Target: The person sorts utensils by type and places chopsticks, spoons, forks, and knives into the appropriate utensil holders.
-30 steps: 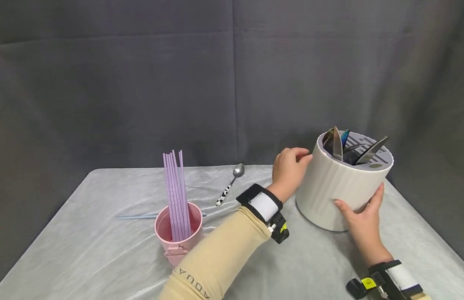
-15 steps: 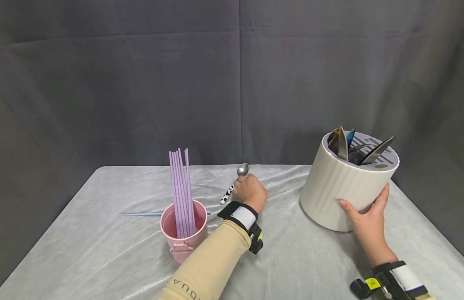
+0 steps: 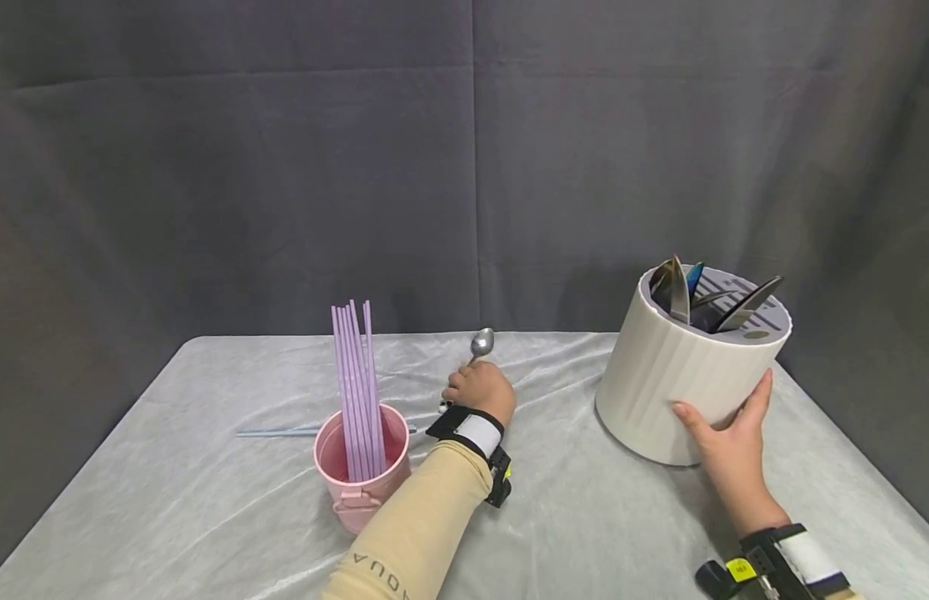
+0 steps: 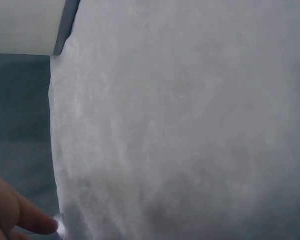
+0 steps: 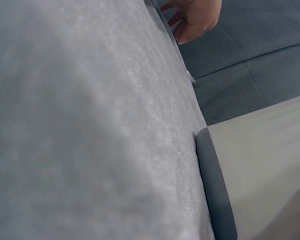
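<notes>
My left hand (image 3: 481, 390) is over a teaspoon (image 3: 482, 342) with a black-and-white patterned handle, fingers curled at the handle. The spoon's bowl shows beyond the hand; most of the handle is hidden under it. In the left wrist view, a finger (image 4: 35, 215) meets a small shiny part at the cloth's edge. On the right, my right hand (image 3: 734, 442) rests against the lower side of a white ribbed cutlery holder (image 3: 674, 383), thumb in front and fingers spread along its right side. Several metal utensils (image 3: 680, 292) stick out of its grey slotted top.
A pink bucket (image 3: 332, 492) with several lilac straws (image 3: 355, 392) stands left of my left forearm. Behind it lies a thin pale-blue stick (image 3: 277, 432). A grey cloth (image 3: 172, 483) covers the table, and a dark curtain (image 3: 284, 167) hangs behind.
My left hand has left the holder's side, crossed leftward to the teaspoon, and moved down over its handle. My right hand has stayed against the holder.
</notes>
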Demonstrator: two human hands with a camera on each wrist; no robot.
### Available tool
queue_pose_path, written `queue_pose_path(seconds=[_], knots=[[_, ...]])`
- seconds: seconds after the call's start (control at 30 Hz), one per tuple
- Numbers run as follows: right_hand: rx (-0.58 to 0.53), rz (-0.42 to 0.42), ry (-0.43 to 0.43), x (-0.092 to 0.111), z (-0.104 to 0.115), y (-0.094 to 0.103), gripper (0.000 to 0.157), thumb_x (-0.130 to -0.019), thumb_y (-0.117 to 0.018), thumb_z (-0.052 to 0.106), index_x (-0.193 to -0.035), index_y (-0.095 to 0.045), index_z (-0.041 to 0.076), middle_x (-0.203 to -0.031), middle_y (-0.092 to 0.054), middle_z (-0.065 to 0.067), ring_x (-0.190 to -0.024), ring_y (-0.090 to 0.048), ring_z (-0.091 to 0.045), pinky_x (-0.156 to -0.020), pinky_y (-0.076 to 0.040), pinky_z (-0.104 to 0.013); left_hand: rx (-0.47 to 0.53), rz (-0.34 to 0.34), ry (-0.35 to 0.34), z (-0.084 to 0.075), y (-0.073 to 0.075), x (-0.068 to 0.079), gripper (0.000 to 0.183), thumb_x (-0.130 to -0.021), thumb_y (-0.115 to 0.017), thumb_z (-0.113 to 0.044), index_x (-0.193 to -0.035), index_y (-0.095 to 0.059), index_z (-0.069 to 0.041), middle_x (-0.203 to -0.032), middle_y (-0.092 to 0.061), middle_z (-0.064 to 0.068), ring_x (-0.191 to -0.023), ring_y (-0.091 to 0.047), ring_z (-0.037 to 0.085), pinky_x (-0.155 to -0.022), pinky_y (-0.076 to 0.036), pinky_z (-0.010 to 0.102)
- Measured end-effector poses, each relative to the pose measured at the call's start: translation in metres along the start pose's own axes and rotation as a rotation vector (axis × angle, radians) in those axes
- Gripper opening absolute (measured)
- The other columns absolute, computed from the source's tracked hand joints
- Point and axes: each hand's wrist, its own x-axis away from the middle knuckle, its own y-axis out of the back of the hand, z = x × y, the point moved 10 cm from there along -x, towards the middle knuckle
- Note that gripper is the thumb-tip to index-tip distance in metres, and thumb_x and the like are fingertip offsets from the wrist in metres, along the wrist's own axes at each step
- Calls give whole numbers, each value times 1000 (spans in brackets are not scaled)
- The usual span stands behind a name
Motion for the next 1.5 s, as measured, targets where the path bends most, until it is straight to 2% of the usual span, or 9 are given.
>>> queue_pose_path(seconds=[0.17, 0.47, 0.67, 0.83, 1.0, 1.07, 1.2, 1.4, 1.5], knots=[[9, 5, -15, 1, 0, -2, 111, -85, -74, 13, -154, 14, 20, -161, 0, -7, -144, -11, -23, -115, -7, -33, -36, -30, -30, -2, 3, -3, 24, -95, -52, -9, -108, -68, 3, -108, -57, 19, -104, -49, 34, -85, -38, 55], [8, 13, -12, 4, 4, -2, 111, -85, -73, 11, -154, 14, 19, -161, 0, -7, -144, -10, -22, -116, -7, -35, -60, 88, -23, 3, -3, -3, 23, -94, -53, -11, -107, -70, -3, -111, -59, 20, -105, -50, 35, -87, -37, 56], [22, 16, -25, 5, 3, -1, 113, -85, -74, 13, -153, 16, 19, -161, 2, -7, -145, -8, -24, -116, -5, -37, -52, 30, -51, 1, 0, 2, 23, -95, -51, -11, -106, -69, -2, -108, -61, 18, -101, -54, 32, -83, -41, 50], [5, 23, -18, 7, 6, -4, 112, -85, -74, 12, -154, 14, 21, -161, -1, -6, -144, -11, -24, -116, -7, -39, -60, 37, -6, 9, -9, -2, 22, -95, -52, -9, -107, -67, 1, -106, -64, 17, -99, -58, 30, -82, -43, 46], [-18, 17, 18, 7, 9, -5, 111, -84, -74, 10, -154, 12, 19, -161, -3, -6, -143, -13, -21, -114, -9, -31, -43, 119, 26, 15, -27, -16, 25, -95, -53, -10, -111, -65, 3, -108, -66, 19, -102, -61, 33, -83, -46, 47], [-14, 18, 17, 6, 9, -6, 112, -84, -74, 10, -154, 12, 19, -161, -2, -6, -143, -13, -21, -114, -9, -31, -55, 110, 4, 16, -40, -26, 25, -92, -54, -13, -109, -67, 1, -105, -67, 17, -98, -62, 32, -80, -48, 46], [6, 25, 2, 5, 5, -7, 113, -83, -75, 9, -154, 14, 17, -161, 0, -7, -144, -10, -23, -115, -7, -33, -76, 113, -122, 7, -39, -25, 20, -87, -61, -14, -98, -70, 0, -95, -69, 14, -89, -65, 28, -74, -53, 40], [20, 14, 20, 2, 3, -4, 115, -82, -76, 8, -154, 13, 14, -161, 0, -8, -144, -10, -23, -114, -8, -29, 109, 173, -209, -5, -9, -2, 13, -86, -61, -5, -89, -68, 6, -89, -68, 20, -86, -67, 32, -72, -55, 41], [23, 8, 30, 0, 5, -2, 114, -82, -75, 8, -154, 12, 15, -161, -1, -8, -144, -11, -21, -113, -9, -28, 207, 179, -211, -10, -34, -19, 12, -86, -59, -3, -87, -68, 5, -86, -67, 20, -83, -67, 34, -67, -55, 41]])
